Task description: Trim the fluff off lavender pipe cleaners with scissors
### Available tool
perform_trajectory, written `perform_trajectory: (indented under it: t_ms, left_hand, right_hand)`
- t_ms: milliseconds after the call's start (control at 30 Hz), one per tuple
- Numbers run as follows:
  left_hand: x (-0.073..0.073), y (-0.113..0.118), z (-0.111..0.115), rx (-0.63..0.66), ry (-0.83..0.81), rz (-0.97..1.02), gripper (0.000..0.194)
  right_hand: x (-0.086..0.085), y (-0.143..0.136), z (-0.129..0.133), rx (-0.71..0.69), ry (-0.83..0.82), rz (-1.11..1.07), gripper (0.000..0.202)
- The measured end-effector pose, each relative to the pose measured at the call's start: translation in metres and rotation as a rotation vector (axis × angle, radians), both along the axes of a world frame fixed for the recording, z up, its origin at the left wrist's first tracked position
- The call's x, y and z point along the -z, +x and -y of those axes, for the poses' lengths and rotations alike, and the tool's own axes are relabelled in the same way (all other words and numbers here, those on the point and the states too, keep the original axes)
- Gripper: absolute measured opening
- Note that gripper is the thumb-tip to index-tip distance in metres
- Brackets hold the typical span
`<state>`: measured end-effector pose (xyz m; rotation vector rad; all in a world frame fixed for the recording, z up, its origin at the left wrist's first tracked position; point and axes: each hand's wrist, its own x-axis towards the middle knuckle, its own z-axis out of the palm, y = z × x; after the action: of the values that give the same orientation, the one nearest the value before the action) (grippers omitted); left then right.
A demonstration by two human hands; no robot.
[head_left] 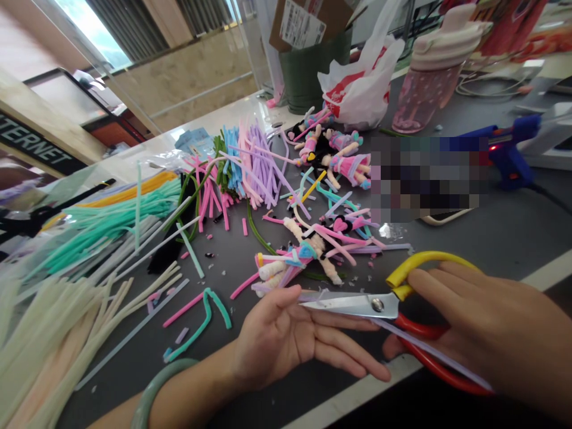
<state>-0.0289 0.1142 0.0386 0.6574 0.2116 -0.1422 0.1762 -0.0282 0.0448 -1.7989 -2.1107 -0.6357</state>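
My right hand (487, 316) grips scissors (378, 305) with one yellow and one red handle. Their blades look nearly closed and point left across my left hand (295, 339). That hand is palm up, its fingers stretched out, with the thumb close to the blade tips. A thin lavender pipe cleaner (429, 350) runs from beside my left fingers past the red handle; whether either hand grips it I cannot tell. Just beyond the blades lies a cream pipe-cleaner doll figure (313, 247) with blue and pink parts. Scraps and cut pieces surround it, including a bent teal pipe cleaner (208, 316).
Pipe-cleaner bundles in lavender (263, 164), teal (111, 226) and cream (44, 351) spread across the left and middle. Finished dolls (348, 167) lie farther back. A blue glue gun (512, 152), pink bottle (431, 77), white plastic bag (364, 83) and green bin (308, 74) stand behind.
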Motion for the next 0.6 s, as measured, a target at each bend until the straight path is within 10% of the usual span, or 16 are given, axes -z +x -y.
perform_trajectory:
  t_ms: [433,600]
  left_hand:
    - [-0.0013,-0.0042,-0.0003,0.003,0.103,0.094,0.067]
    - [-0.0037,-0.0049,-0.0031,0.029,0.18,0.107,0.094]
  right_hand:
    - [-0.003,0.0013,0.0007,0.002,0.03,-0.011,0.061]
    - [-0.0007,0.0032,0.0031,-0.02,0.018,-0.027,0.058]
